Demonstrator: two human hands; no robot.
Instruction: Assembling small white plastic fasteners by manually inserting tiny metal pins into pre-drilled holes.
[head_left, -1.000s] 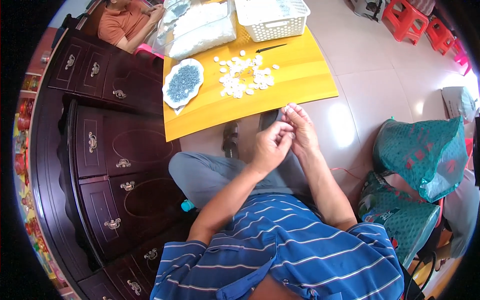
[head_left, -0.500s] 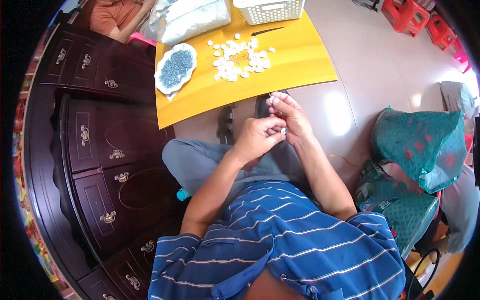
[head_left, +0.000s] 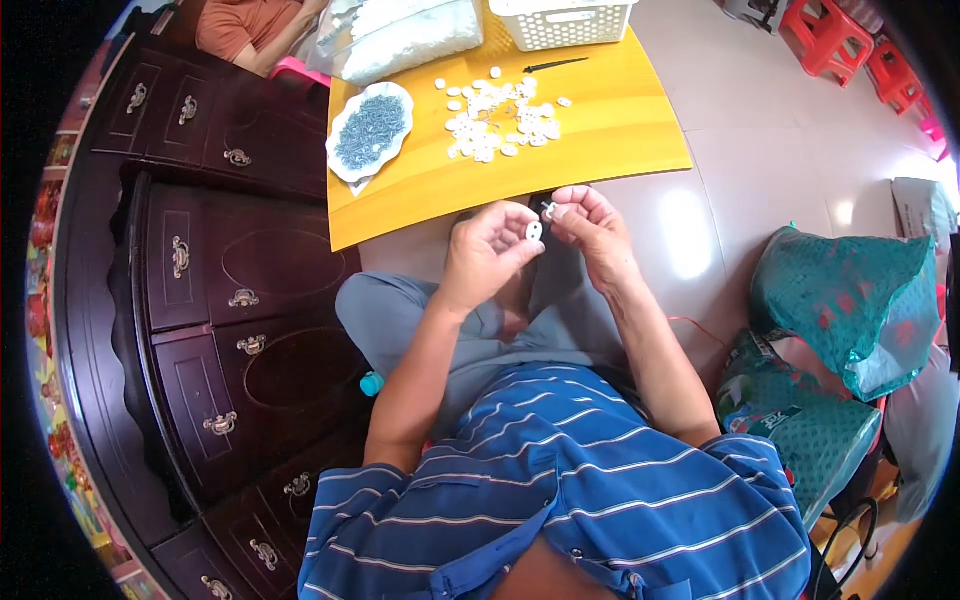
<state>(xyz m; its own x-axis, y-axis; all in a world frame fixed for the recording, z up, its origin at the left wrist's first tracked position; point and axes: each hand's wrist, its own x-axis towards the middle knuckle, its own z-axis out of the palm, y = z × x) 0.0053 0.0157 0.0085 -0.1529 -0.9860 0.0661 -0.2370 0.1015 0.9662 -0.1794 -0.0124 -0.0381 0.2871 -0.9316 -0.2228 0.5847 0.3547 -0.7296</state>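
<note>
My left hand (head_left: 488, 252) pinches a small round white plastic piece with dark holes (head_left: 535, 231) between thumb and fingertips. Close beside it, my right hand (head_left: 597, 240) grips another small white piece with a thin pin-like part (head_left: 550, 210); its exact kind is too small to tell. Both hands are above my lap, just short of the yellow wooden table (head_left: 400, 215). On that table lie many loose white round pieces (head_left: 485, 152) in a scattered heap. A scalloped white dish (head_left: 404, 103) to their left is full of dark grey screws or nails (head_left: 368, 132).
A clear bin of white pieces (head_left: 410, 45) and a perforated white basket (head_left: 570, 28) stand at the table's far side, near a thin black tool (head_left: 556, 64). Dark drawers (head_left: 200, 250) line the left; green bags (head_left: 845, 300) sit right. Another person's arm (head_left: 280, 40) shows far left.
The hands have drawn slightly apart. My left hand has turned, bringing the white piece's holed face into view; my right fingertips have come lower. The whole view has shifted a little.
</note>
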